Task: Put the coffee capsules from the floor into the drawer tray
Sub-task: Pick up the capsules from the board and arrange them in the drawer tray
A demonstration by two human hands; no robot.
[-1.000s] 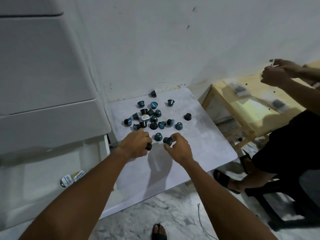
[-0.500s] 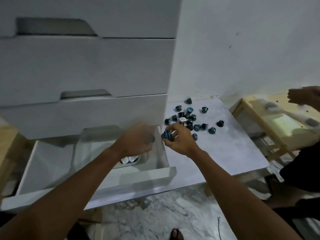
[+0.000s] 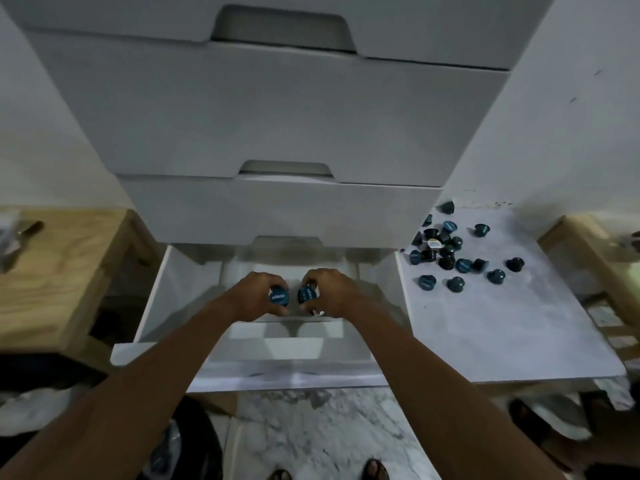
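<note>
Two blue capsules [image 3: 279,296] over clear tray [image 3: 287,330], pile [image 3: 446,262] at right

matt white drawer unit [image 3: 263,116]; clear glossy plastic tray [image 3: 239,271]; marbled floor [image 3: 311,427]; raw wood stool [image 3: 52,265].

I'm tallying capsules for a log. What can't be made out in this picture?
Head view:
- Tray contents: hidden under left hand and right hand, each holding a capsule.
- Floor capsules: overlapping and small, exact count unclear.
- Item on left table: blurred, cut by the edge.
</note>
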